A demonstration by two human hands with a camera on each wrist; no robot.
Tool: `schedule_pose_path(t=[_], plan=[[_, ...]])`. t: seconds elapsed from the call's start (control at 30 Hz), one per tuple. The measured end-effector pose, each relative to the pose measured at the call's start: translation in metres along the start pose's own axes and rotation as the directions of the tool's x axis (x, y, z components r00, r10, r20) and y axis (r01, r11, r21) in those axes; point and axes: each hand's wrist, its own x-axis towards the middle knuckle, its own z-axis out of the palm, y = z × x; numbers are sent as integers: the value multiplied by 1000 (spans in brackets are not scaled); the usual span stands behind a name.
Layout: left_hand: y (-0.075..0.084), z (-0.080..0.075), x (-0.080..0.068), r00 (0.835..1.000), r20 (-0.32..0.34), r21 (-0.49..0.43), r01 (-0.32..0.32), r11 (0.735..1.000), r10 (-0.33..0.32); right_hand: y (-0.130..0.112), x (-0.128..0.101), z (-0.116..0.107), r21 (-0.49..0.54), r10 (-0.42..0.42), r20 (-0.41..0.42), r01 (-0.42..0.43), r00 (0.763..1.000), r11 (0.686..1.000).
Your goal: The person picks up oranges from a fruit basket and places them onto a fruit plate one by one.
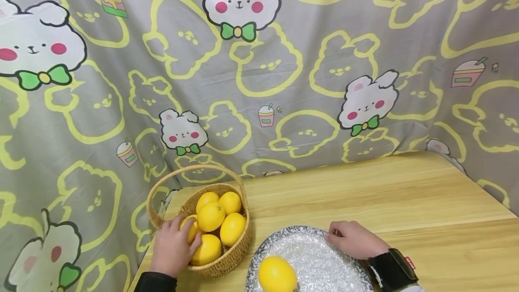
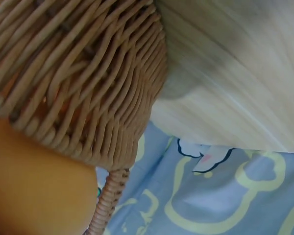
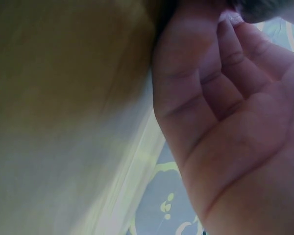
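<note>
At the left stands a wicker basket [image 1: 231, 260] with several yellow lemons [image 1: 211, 216] inside. My left hand [image 1: 172, 244] reaches over its near-left rim, thumb and fingers curled round a lemon [image 1: 192, 231] that they partly hide. In the left wrist view, the wicker wall [image 2: 88, 83] and a large blurred lemon [image 2: 39, 176] fill the left side. To the right lies a grey speckled plate [image 1: 320, 265] with one lemon [image 1: 277, 275] on it. My right hand [image 1: 357, 239] grips the plate's far-right rim; its curled fingers [image 3: 186, 93] show in the right wrist view.
The basket's tall arched handle [image 1: 198, 166] rises over the fruit. Beneath everything is a light wooden table [image 1: 385, 193], running far to the right. A grey curtain [image 1: 292, 75] with cartoon rabbits hangs behind the table and along its left side.
</note>
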Motion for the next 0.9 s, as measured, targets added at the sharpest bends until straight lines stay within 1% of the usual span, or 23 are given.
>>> schedule_pose_path(t=[0.1, 0.17, 0.3, 0.37, 0.43, 0.63, 0.9], plan=[[4, 2, 0, 1000, -11, 20, 1, 1000, -1, 0, -1, 0, -8, -2, -8, 2, 1000, 1000], [8, 2, 0, 1000, 8, 23, 22, 999, -22, 0, -1, 0, -9, -2, -11, 2, 1000, 1000], [12, 4, 1, 995, 67, 24, 78, 997, -79, 0, -2, 1, -8, -5, -13, 5, 1000, 1000], [13, 5, 0, 992, 78, 23, 100, 995, -101, -1, -2, 1, -7, -6, -10, 6, 1000, 1000], [13, 6, -1, 991, 72, 20, 114, 993, -115, -2, -2, 2, -8, -4, -6, 4, 1000, 1000], [13, 6, -2, 991, 54, 18, 118, 993, -119, -2, 0, 2, -18, 5, -16, -5, 1000, 1000], [13, 8, -3, 995, 34, 22, 94, 995, -95, -1, 0, 3, -12, 12, -17, -12, 1000, 1000]])
